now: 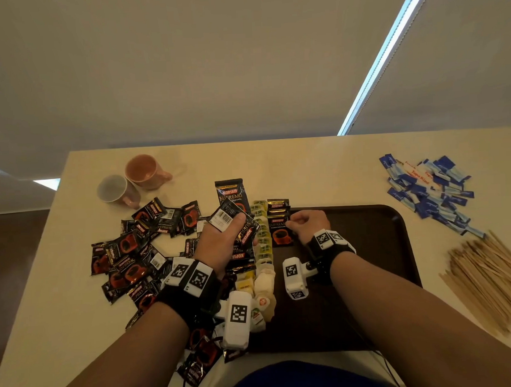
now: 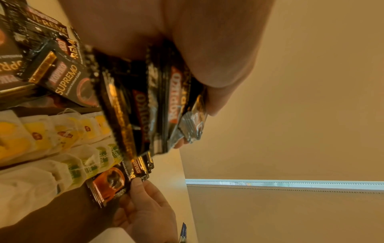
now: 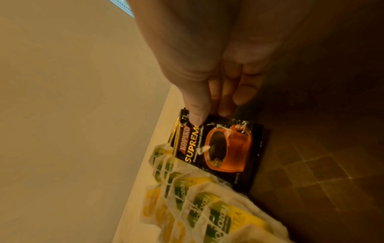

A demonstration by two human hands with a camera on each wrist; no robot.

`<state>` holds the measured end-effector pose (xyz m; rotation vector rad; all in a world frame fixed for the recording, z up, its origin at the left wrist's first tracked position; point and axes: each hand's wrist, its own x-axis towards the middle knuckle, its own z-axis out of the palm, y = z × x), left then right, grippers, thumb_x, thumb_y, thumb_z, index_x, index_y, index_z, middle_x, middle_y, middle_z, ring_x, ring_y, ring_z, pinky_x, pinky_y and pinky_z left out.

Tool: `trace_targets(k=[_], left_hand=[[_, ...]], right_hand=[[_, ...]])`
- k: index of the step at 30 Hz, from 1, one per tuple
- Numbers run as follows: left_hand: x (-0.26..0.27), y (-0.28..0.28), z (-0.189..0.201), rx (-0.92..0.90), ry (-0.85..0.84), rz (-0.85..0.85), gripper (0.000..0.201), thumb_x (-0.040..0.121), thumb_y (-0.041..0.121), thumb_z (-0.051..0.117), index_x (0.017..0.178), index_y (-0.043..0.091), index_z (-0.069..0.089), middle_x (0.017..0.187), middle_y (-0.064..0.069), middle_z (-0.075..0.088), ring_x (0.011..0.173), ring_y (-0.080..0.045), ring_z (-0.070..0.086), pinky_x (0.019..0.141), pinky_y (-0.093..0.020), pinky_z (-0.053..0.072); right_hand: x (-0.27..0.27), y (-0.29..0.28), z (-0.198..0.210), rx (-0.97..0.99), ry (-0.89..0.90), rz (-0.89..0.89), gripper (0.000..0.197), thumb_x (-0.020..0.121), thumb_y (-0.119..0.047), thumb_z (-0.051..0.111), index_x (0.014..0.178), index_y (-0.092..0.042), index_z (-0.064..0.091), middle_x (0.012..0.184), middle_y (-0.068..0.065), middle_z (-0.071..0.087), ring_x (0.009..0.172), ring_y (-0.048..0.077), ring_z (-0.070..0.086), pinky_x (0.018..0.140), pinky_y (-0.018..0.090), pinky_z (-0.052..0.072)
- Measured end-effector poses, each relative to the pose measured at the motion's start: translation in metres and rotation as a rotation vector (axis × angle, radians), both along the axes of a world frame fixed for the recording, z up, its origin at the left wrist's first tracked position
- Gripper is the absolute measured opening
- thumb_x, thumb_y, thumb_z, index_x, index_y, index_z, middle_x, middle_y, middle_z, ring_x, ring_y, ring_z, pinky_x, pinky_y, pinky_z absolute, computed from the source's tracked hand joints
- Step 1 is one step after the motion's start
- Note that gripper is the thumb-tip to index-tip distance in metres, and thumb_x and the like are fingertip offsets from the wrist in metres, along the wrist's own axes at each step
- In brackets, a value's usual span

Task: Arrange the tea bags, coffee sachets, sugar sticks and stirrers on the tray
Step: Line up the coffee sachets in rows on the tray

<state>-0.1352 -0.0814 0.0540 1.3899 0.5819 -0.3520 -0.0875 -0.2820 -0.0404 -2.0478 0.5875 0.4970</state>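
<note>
A: Nearest the person, what is there?

B: The dark brown tray [image 1: 367, 276] lies close to the table's [image 1: 305, 168] near edge. Most of its right part is bare textured surface, up to a raised rounded rim at the far right corner.

A: And its left side?

B: Rows of tea bags [image 1: 263, 251], white with yellow and green labels, overlap along the tray's left edge. Just beside them, further in, a short overlapped column of Kopiko Supremo coffee sachets [image 1: 279, 224], black with an orange cup printed on them.

A: The hands?

B: The left hand [image 1: 221, 241] has fingers and thumb curled round a fanned stack of sachets [image 2: 162, 102], held over the tray's left edge. The right hand [image 1: 307, 223] pinches the nearest sachet of the column [image 3: 220, 148] at its top corner, thumb on the face, other fingers together behind.

A: Off the tray?

B: Left, loose coffee sachets [image 1: 129, 255] lie scattered on the table. Right, well apart from the tray, a bundle of wooden stirrers [image 1: 489, 275], and beyond it a heap of blue and white sugar sticks [image 1: 428, 187]. Far left, two mugs, grey [image 1: 116, 189] and pink [image 1: 145, 169], lie tipped over.
</note>
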Motion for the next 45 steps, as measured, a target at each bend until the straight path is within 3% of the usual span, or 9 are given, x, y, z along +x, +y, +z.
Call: trace_targets(k=[5, 18, 23, 26, 29, 32, 36, 41, 45], left_hand=[[0.003, 0.002, -0.003, 0.008, 0.013, 0.000, 0.016, 0.097, 0.026, 0.064, 0.104, 0.012, 0.067, 0.093, -0.020, 0.074, 0.077, -0.034, 0.072, 0.071, -0.043, 0.057], [0.004, -0.001, -0.006, -0.023, 0.000, 0.005, 0.010, 0.098, 0.021, 0.062, 0.093, 0.013, 0.065, 0.080, -0.017, 0.073, 0.062, -0.028, 0.071, 0.055, -0.032, 0.056], [0.006, -0.002, -0.005, -0.001, 0.015, -0.037, 0.013, 0.097, 0.026, 0.064, 0.097, 0.013, 0.067, 0.086, -0.016, 0.075, 0.069, -0.027, 0.073, 0.064, -0.037, 0.059], [0.007, -0.004, -0.008, 0.037, 0.010, -0.069, 0.014, 0.095, 0.029, 0.067, 0.097, 0.015, 0.070, 0.091, -0.015, 0.076, 0.084, -0.032, 0.074, 0.081, -0.048, 0.059], [0.004, -0.010, -0.006, 0.016, 0.007, -0.106, 0.014, 0.094, 0.028, 0.067, 0.100, 0.015, 0.071, 0.094, -0.015, 0.076, 0.087, -0.034, 0.074, 0.084, -0.050, 0.058], [-0.001, -0.016, -0.003, -0.039, 0.010, -0.153, 0.013, 0.094, 0.023, 0.067, 0.104, 0.014, 0.069, 0.095, -0.014, 0.076, 0.083, -0.033, 0.074, 0.077, -0.043, 0.057], [-0.006, -0.020, 0.000, -0.006, -0.028, -0.248, 0.013, 0.094, 0.021, 0.066, 0.105, 0.016, 0.068, 0.099, -0.012, 0.076, 0.092, -0.032, 0.073, 0.085, -0.043, 0.058], [-0.008, -0.016, -0.002, 0.085, -0.026, -0.279, 0.014, 0.094, 0.025, 0.067, 0.104, 0.016, 0.071, 0.101, -0.010, 0.077, 0.092, -0.025, 0.074, 0.082, -0.037, 0.058], [-0.008, -0.009, -0.008, 0.123, 0.013, -0.239, 0.016, 0.092, 0.028, 0.069, 0.101, 0.015, 0.073, 0.100, -0.010, 0.077, 0.092, -0.025, 0.074, 0.087, -0.043, 0.058]], right_hand=[[0.005, -0.002, -0.002, -0.034, -0.009, -0.046, 0.010, 0.082, -0.019, 0.079, 0.089, -0.018, 0.072, 0.085, -0.002, 0.069, 0.084, 0.014, 0.066, 0.083, 0.029, 0.054], [0.009, -0.002, 0.001, -0.151, 0.020, 0.044, 0.015, 0.081, -0.028, 0.080, 0.081, -0.016, 0.071, 0.085, 0.001, 0.071, 0.084, 0.015, 0.066, 0.077, 0.028, 0.052], [0.011, -0.001, 0.025, -0.257, -0.200, 0.109, 0.018, 0.091, -0.031, 0.068, 0.088, -0.014, 0.072, 0.080, -0.004, 0.065, 0.082, 0.015, 0.064, 0.074, 0.026, 0.048], [0.014, 0.009, 0.054, -0.161, -0.348, 0.196, 0.021, 0.092, -0.031, 0.066, 0.093, -0.012, 0.074, 0.084, -0.002, 0.070, 0.080, 0.013, 0.064, 0.079, 0.027, 0.052], [0.015, 0.022, 0.079, 0.003, -0.389, 0.262, 0.024, 0.091, -0.035, 0.065, 0.095, -0.013, 0.076, 0.085, -0.005, 0.073, 0.077, 0.007, 0.066, 0.074, 0.020, 0.051], [0.010, 0.028, 0.096, 0.228, -0.275, 0.255, 0.023, 0.093, -0.034, 0.065, 0.093, -0.014, 0.075, 0.086, 0.002, 0.075, 0.073, 0.009, 0.068, 0.068, 0.027, 0.057], [0.003, 0.023, 0.098, 0.469, -0.156, 0.127, 0.017, 0.088, -0.022, 0.073, 0.090, -0.005, 0.073, 0.089, 0.016, 0.074, 0.080, 0.030, 0.070, 0.074, 0.047, 0.057], [0.003, 0.006, 0.098, 0.463, -0.199, -0.021, 0.014, 0.088, -0.015, 0.073, 0.091, -0.001, 0.071, 0.076, 0.009, 0.071, 0.055, 0.012, 0.061, 0.050, 0.022, 0.047], [0.008, -0.015, 0.085, 0.398, -0.191, -0.116, 0.016, 0.087, -0.019, 0.074, 0.095, -0.005, 0.072, 0.076, 0.009, 0.070, 0.061, 0.021, 0.055, 0.051, 0.029, 0.045]])
